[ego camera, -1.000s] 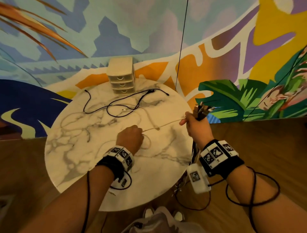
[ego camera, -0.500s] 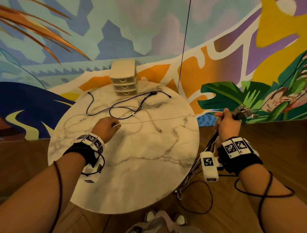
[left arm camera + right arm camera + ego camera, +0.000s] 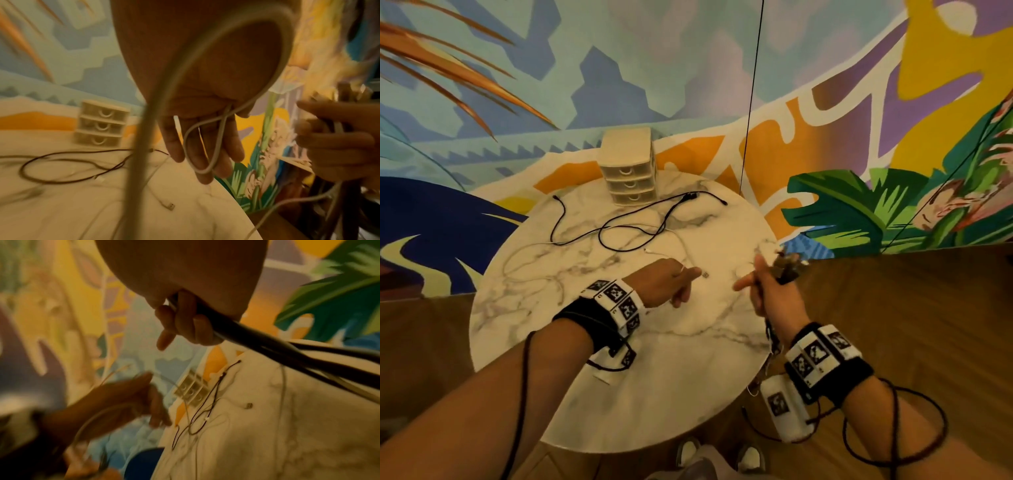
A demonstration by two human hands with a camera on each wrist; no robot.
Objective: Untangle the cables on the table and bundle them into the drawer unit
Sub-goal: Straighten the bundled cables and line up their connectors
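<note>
A beige three-drawer unit point(image 3: 628, 168) stands at the far edge of the round marble table point(image 3: 654, 394), all drawers closed. A black cable point(image 3: 633, 226) lies looped in front of it, among thin white cable strands. My left hand point(image 3: 674, 281) hovers over the table's middle; in the left wrist view a white cable point(image 3: 205, 146) loops across its nearly straight fingers, held under the thumb. That cable's plug point(image 3: 705, 274) lies just beyond the fingertips. My right hand point(image 3: 767, 291) grips a bundle of cables point(image 3: 787, 269) at the table's right edge, index finger pointing left.
The bundle's cables point(image 3: 308, 356) hang off the table's right edge toward the wooden floor point(image 3: 911, 325). A thin black cord point(image 3: 751, 102) hangs down in front of the mural wall behind the table. Shoes point(image 3: 688, 448) show below the near edge.
My left hand swept right across the table and my right hand came back in from beyond the edge, so they are now close. The white cable stretched between them has gone slack.
</note>
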